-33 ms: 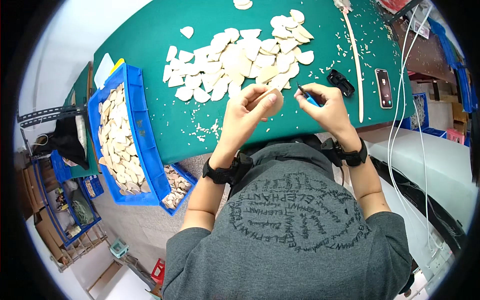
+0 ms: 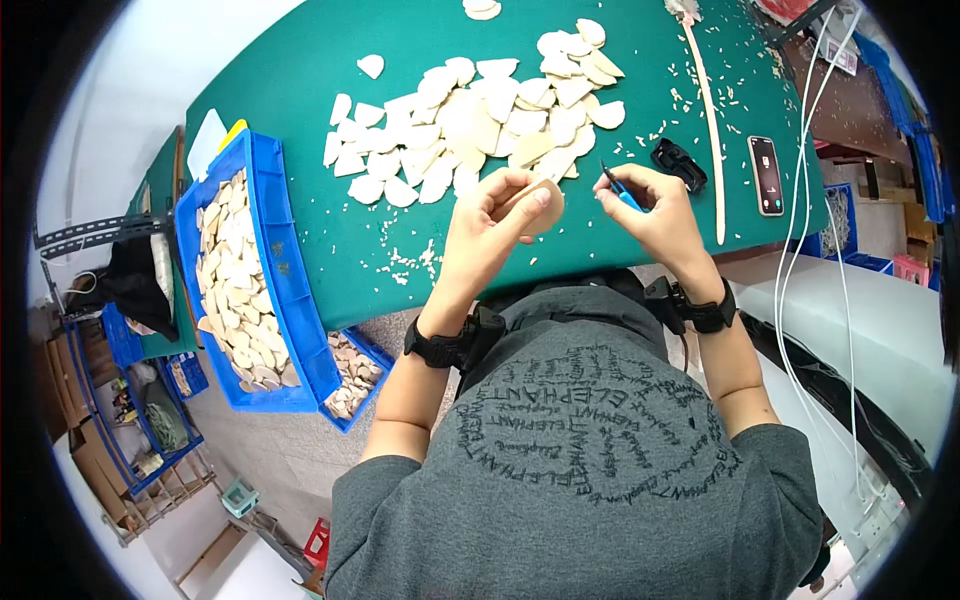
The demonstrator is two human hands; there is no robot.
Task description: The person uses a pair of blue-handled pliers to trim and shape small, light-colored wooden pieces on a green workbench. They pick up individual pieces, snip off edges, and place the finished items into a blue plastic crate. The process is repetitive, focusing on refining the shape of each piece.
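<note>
Green table [image 2: 300,110] strewn with pale wooden pieces [image 2: 470,110].

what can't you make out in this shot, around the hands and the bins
- Head view: the blue tool tip is too small to identify.
- The pale piece is partly covered by left hand fingers.
- The small bin is half hidden under the big blue bin.
- The right hand palm faces away.

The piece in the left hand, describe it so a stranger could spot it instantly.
On the green table, below the big heap of pale pieces, the left hand holds a pale rounded piece. It alone is lifted off the table, facing the blue-handled tool in the right hand.
</note>
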